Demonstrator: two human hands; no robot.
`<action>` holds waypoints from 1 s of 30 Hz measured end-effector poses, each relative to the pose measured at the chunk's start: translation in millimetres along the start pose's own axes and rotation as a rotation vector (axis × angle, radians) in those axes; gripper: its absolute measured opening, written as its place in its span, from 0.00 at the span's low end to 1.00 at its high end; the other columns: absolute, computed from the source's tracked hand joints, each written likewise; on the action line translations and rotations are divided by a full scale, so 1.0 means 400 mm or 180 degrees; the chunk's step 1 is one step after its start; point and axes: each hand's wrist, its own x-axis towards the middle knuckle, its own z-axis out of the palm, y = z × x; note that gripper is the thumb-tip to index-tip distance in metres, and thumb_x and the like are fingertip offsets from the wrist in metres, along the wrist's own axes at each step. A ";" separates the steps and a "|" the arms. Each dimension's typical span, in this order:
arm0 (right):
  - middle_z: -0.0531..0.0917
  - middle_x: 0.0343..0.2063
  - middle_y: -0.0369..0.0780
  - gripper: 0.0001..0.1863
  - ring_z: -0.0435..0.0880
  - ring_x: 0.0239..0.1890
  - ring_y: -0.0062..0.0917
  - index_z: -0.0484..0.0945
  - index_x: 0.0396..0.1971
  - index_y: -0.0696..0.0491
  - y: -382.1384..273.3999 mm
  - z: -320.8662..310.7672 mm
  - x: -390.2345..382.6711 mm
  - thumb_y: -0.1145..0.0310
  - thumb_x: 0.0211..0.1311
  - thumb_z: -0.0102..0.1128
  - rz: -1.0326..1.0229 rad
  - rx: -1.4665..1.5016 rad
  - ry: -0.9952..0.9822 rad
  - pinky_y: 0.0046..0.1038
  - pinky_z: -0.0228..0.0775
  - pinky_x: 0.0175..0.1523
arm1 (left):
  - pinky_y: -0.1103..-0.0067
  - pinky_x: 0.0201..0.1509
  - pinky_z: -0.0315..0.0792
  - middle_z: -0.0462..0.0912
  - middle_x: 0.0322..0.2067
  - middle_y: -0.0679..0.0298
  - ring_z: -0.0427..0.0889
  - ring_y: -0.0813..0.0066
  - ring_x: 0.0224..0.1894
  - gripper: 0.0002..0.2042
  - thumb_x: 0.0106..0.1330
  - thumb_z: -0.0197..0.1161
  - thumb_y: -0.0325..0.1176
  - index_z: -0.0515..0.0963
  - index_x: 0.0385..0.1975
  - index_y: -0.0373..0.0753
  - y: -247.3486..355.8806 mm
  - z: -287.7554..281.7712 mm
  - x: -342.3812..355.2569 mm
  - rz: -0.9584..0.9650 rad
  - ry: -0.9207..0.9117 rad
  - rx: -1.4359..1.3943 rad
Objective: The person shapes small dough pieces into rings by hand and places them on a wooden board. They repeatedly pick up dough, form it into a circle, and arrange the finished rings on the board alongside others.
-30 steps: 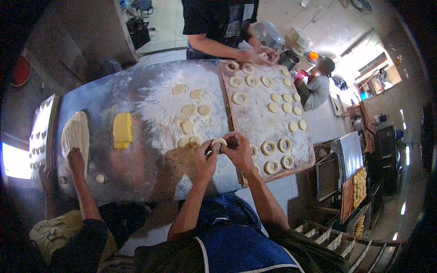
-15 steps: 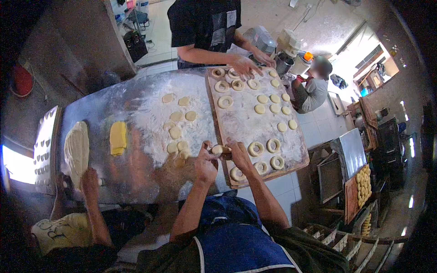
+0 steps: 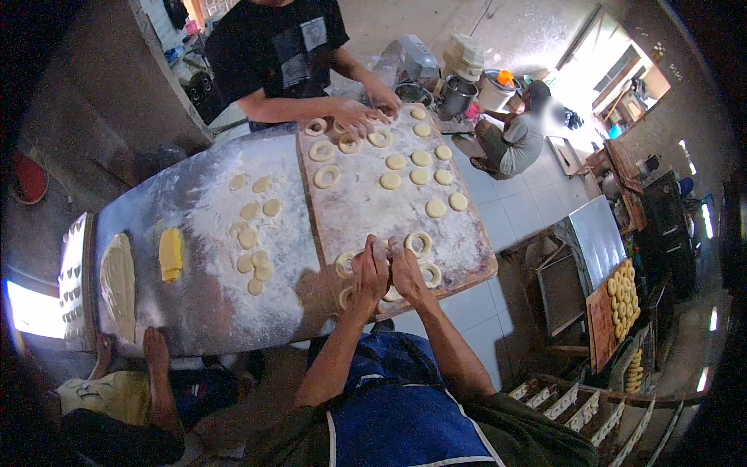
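My left hand (image 3: 369, 272) and my right hand (image 3: 407, 272) meet over the near part of a floured wooden board (image 3: 362, 214). Their fingers close on a piece of dough, mostly hidden by the hands. Dough rings lie close around them, among them a ring (image 3: 426, 251) beyond my right hand and a ring (image 3: 338, 270) left of my left hand. Farther up the board sit several flat dough discs (image 3: 434, 208). Across the board a co-worker's hands (image 3: 359, 117) are at more dough rings (image 3: 321, 177).
On the metal table (image 3: 148, 210) left of the board lie dough discs (image 3: 271, 207), a yellow slab (image 3: 170, 255) and a long dough mass (image 3: 118, 284). Another person's hand (image 3: 156, 346) rests at its near edge. Baked-looking rings (image 3: 622, 300) fill a tray at right. A person (image 3: 521, 140) crouches behind.
My hands have come together with the dough between them, now over the near rings. My view has shifted, so the table and board appear farther left.
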 end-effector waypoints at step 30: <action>0.82 0.26 0.40 0.10 0.80 0.31 0.21 0.76 0.25 0.61 0.176 -0.434 -0.107 0.69 0.52 0.61 0.0031 -0.0034 0.0596 0.29 0.72 0.32 | 0.59 0.44 0.71 0.78 0.36 0.38 0.77 0.39 0.41 0.17 0.71 0.45 0.36 0.71 0.43 0.26 0.149 0.351 -0.106 -0.0685 -0.1744 0.0433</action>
